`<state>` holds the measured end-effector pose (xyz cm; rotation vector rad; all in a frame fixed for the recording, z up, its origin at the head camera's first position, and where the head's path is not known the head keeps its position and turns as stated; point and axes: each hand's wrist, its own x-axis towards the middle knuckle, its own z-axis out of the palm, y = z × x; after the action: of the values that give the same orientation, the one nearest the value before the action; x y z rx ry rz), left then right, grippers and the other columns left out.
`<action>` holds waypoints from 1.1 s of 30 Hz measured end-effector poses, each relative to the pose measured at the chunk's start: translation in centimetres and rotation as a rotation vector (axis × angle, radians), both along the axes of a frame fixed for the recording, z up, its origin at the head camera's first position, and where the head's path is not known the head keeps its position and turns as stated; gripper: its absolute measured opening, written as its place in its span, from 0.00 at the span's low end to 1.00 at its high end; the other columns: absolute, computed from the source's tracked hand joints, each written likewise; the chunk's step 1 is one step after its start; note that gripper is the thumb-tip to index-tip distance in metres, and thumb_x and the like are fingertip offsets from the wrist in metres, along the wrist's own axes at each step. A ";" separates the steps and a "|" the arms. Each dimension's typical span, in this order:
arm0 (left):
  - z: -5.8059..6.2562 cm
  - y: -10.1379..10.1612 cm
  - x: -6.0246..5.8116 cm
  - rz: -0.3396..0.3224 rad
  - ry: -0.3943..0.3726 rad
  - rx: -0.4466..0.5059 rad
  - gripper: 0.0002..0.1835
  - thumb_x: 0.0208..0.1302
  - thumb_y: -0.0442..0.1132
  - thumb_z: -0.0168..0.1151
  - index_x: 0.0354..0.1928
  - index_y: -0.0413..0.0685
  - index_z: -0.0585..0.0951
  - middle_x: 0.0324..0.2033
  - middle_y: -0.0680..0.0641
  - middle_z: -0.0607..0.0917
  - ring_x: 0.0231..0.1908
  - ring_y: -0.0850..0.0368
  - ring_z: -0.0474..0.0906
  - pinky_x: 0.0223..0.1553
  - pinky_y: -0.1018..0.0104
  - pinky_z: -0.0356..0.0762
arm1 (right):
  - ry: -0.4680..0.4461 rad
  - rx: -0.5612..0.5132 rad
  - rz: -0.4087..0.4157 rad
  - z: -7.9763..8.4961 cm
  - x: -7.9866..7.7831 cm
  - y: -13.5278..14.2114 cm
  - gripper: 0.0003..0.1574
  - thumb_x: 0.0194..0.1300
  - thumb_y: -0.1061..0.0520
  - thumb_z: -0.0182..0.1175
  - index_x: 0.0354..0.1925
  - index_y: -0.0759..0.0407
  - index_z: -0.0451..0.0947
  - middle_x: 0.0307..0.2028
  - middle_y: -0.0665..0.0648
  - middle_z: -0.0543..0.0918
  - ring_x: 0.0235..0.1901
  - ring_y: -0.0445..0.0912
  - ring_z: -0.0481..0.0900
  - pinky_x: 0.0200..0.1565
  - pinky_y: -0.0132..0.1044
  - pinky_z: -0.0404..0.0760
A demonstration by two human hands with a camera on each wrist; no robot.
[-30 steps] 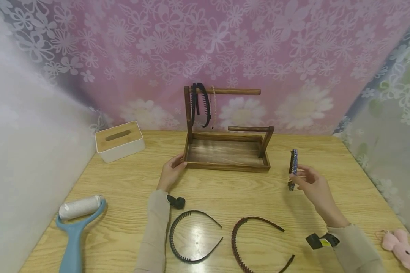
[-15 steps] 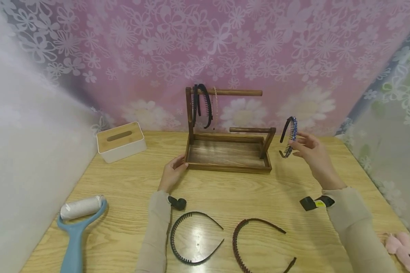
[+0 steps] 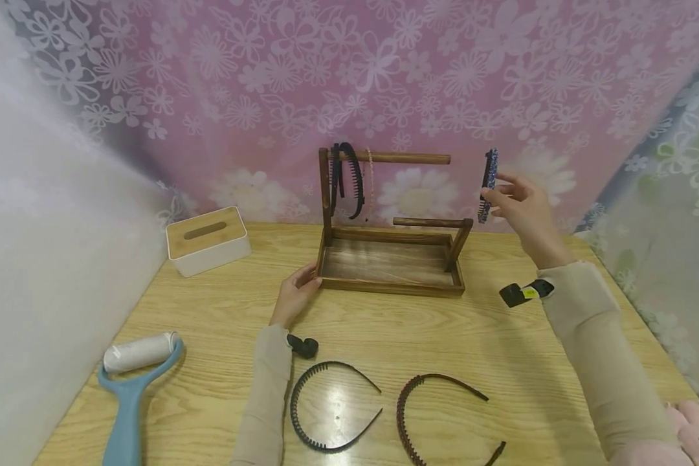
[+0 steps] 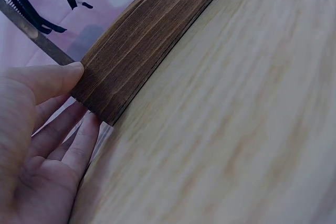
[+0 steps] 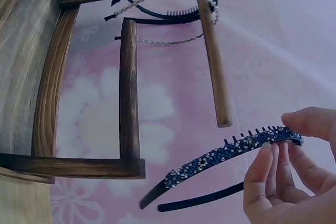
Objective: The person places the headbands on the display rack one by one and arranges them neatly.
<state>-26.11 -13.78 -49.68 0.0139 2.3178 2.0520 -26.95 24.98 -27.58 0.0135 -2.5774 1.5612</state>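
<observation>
A glittery blue toothed headband (image 3: 489, 184) is up in the air right of the wooden rack. My right hand (image 3: 521, 207) pinches it between thumb and fingers; its two ends point left in the right wrist view. The wooden rack (image 3: 390, 285) has a tray base, a high bar (image 3: 413, 157) and a lower bar (image 3: 425, 221). Black headbands (image 3: 355, 181) and a thin beaded headband (image 3: 370, 175) hang at the left of the high bar. My left hand (image 3: 294, 294) holds the rack's front left corner, thumb on the front board (image 4: 136, 45), fingers round the end.
On the table (image 3: 239, 298) lie a black toothed headband (image 3: 294, 408) and a dark red one (image 3: 400, 414) in front. At left are a white tissue box (image 3: 210, 259) and a blue-handled lint roller (image 3: 128, 401). A pink plush toy (image 3: 696, 433) is at lower right.
My right hand has raised the blue headband from low over the table to about the high bar's height, turning it on the way. The left hand stays at the rack's corner.
</observation>
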 end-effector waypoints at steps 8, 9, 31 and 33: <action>0.0 -0.2 0.0 0.004 0.013 0.005 0.25 0.70 0.40 0.60 0.68 0.48 0.71 0.66 0.43 0.73 0.67 0.48 0.69 0.69 0.54 0.69 | 0.018 -0.050 0.041 0.8 -2.7 -2.8 0.42 0.68 0.42 0.59 0.73 0.54 0.59 0.44 0.41 0.74 0.36 0.33 0.78 0.38 0.21 0.80; 0.0 -0.2 0.0 0.004 0.014 0.004 0.25 0.70 0.39 0.59 0.68 0.47 0.71 0.66 0.43 0.73 0.67 0.48 0.69 0.69 0.54 0.69 | 0.023 -0.059 0.051 0.8 -3.0 -3.2 0.42 0.68 0.43 0.59 0.73 0.55 0.59 0.43 0.40 0.75 0.37 0.34 0.78 0.39 0.22 0.80; 0.1 -0.1 0.0 0.000 0.034 -0.012 0.26 0.69 0.40 0.60 0.67 0.47 0.71 0.66 0.42 0.74 0.67 0.46 0.70 0.68 0.53 0.70 | -0.097 -0.039 0.199 0.7 -6.4 -11.6 0.38 0.70 0.43 0.56 0.73 0.50 0.60 0.56 0.59 0.77 0.38 0.41 0.80 0.48 0.35 0.82; -0.1 -0.1 -0.1 -0.002 0.033 -0.006 0.26 0.69 0.40 0.60 0.67 0.47 0.71 0.66 0.42 0.74 0.67 0.46 0.70 0.68 0.53 0.70 | -0.114 -0.049 0.205 0.7 -6.6 -12.0 0.38 0.71 0.43 0.56 0.73 0.50 0.59 0.59 0.61 0.76 0.42 0.44 0.80 0.52 0.39 0.81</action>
<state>-26.22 -13.89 -49.75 0.0504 2.3414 2.0598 -33.54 12.95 -26.84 0.1957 -2.6980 1.7411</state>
